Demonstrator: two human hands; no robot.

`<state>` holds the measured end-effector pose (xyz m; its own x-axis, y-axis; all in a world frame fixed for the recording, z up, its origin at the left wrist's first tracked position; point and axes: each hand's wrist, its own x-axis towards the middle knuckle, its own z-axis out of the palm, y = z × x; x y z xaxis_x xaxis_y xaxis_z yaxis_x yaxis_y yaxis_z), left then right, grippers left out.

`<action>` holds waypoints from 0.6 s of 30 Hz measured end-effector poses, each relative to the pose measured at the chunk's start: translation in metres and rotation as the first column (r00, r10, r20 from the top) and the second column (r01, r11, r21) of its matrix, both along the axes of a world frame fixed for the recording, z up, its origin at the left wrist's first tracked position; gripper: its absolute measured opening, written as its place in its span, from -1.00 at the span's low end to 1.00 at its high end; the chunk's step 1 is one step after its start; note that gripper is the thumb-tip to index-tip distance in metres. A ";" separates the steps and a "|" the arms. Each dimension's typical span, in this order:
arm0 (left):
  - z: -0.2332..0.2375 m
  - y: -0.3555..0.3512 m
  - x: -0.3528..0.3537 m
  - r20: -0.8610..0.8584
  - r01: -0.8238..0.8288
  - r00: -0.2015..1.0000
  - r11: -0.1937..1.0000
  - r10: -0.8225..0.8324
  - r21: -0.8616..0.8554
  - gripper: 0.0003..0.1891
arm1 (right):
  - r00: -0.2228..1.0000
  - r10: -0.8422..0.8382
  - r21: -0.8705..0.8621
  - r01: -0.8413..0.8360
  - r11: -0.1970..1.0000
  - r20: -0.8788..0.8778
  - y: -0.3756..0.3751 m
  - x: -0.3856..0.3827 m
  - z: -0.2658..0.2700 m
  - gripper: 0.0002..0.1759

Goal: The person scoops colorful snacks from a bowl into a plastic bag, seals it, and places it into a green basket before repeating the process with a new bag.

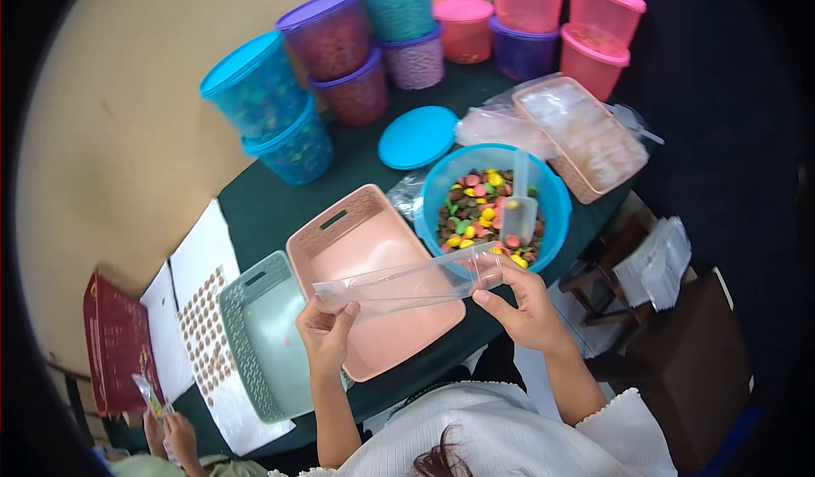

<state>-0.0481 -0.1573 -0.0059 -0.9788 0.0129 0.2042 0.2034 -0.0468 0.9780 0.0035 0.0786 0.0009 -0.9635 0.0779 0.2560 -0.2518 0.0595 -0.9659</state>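
A long clear plastic bag (399, 283) is stretched between my hands above the pink basket (373, 201). My left hand (327, 328) pinches its left end between thumb and fingers. At the right end, my right hand (518, 303) grips the bag near its edge, by the rim of the blue tub (556, 214). Colourful candies (475, 197) in brown, yellow, pink and green fill the tub, with a clear scoop (518, 218) lying on them. No candies show inside the bag.
A green basket (255, 341) and white paper with rows of small brown pieces (206, 333) lie left. Lidded tubs (331, 44) stand behind, near a blue lid (418, 137). A basket of plastic bags (586, 180) sits right. Another person's hands (174, 433) hold a packet lower left.
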 end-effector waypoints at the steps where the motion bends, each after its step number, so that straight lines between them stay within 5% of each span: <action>1: -0.002 0.008 -0.003 0.046 0.017 0.999 0.999 -0.018 0.029 -0.92 | 0.998 -0.041 0.055 0.043 0.998 -0.040 0.005 0.003 0.003 -0.87; 2: -0.006 0.012 -0.008 0.046 0.044 0.998 0.998 -0.045 0.037 -0.92 | 0.994 -0.075 0.111 0.084 0.990 -0.084 0.011 0.006 0.006 -0.87; 5: -0.024 0.000 -0.022 0.113 0.531 0.847 0.819 -0.520 -0.216 -0.77 | 0.987 -0.100 0.197 0.123 0.973 -0.123 0.030 0.014 0.018 -0.92; 6: -0.021 0.000 -0.024 0.115 0.545 0.838 0.810 -0.533 -0.214 -0.77 | 0.987 -0.051 0.279 0.092 0.956 -0.152 0.039 0.017 0.021 -0.93; 8: -0.010 0.003 -0.030 0.095 0.785 0.618 0.619 -0.780 -0.025 -0.53 | 0.991 0.028 0.342 0.020 0.940 -0.134 0.053 0.020 0.030 -0.92; 9: -0.008 0.003 -0.035 0.097 0.821 0.559 0.566 -0.823 0.075 -0.28 | 0.981 0.127 0.442 -0.050 0.895 -0.147 0.056 0.020 0.039 -0.92; 13: 0.004 0.035 -0.029 -0.018 0.832 0.542 0.534 -0.840 0.150 -0.14 | 0.900 0.433 0.612 -0.311 0.727 -0.056 0.050 0.010 0.043 -0.89; 15: 0.001 0.056 -0.024 0.043 0.904 0.425 0.421 -0.904 -0.079 -0.01 | 0.823 0.568 0.688 -0.392 0.611 -0.035 0.046 0.003 0.047 -0.83; 18: -0.004 0.080 -0.013 0.251 0.900 0.399 0.429 -0.882 0.075 0.01 | 0.731 0.682 0.688 -0.497 0.528 0.004 0.051 -0.009 0.047 -0.81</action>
